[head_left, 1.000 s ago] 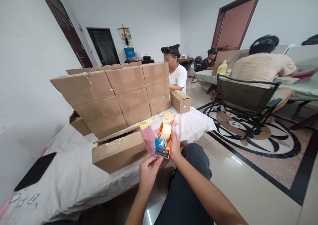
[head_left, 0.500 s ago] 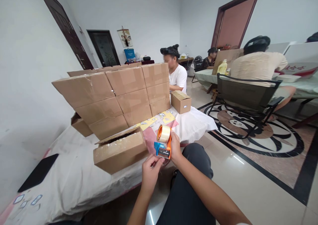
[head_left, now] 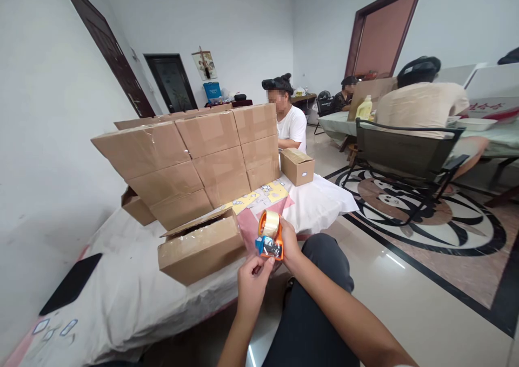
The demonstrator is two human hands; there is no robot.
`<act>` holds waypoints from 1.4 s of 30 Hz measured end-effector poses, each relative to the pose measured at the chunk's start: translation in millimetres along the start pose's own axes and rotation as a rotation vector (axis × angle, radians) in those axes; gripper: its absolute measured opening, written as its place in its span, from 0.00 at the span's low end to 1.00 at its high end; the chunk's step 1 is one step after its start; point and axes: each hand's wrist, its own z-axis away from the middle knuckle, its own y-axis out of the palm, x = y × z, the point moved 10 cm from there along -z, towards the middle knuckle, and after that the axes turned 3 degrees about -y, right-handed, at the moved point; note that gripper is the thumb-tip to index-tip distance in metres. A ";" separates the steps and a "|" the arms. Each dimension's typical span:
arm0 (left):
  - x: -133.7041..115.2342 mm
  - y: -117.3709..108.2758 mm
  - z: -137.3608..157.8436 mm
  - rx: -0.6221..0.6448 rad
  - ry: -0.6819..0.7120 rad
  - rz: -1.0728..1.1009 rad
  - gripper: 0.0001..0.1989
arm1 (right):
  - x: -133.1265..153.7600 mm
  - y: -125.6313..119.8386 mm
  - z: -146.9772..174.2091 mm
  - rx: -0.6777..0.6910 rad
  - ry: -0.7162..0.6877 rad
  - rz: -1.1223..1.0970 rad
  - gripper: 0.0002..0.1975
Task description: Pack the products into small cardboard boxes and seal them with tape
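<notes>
My right hand (head_left: 290, 244) is closed round the orange handle of a tape dispenser (head_left: 279, 240), which carries a roll of clear tape (head_left: 269, 224) at its top. The blue part of the dispenser points left, and shiny film shows near its lower end. Just below it, my left hand (head_left: 252, 278) has its fingers curled, with the thumb tip at the dispenser's lower edge. Anything pinched there is too small to make out. To the left, a cardboard box (head_left: 200, 251) lies on the bed-like covered surface, a flap partly raised along its far edge.
Stacked cardboard boxes (head_left: 211, 156) form a wall behind the near box. A small box (head_left: 297, 167) stands at their right end, and a black flat object (head_left: 71, 283) lies at left. A person in white (head_left: 294, 124) sits behind the stack; another occupies a folding chair (head_left: 405, 156) at right.
The view has shifted slightly, so most things sit a little further right. My left thumb has come up against the dispenser's lower edge; the right hand keeps its hold.
</notes>
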 end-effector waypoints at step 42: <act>-7.8 -3.9 -8.2 0.093 0.065 0.004 0.26 | 2.3 5.1 3.4 0.041 0.016 0.007 0.12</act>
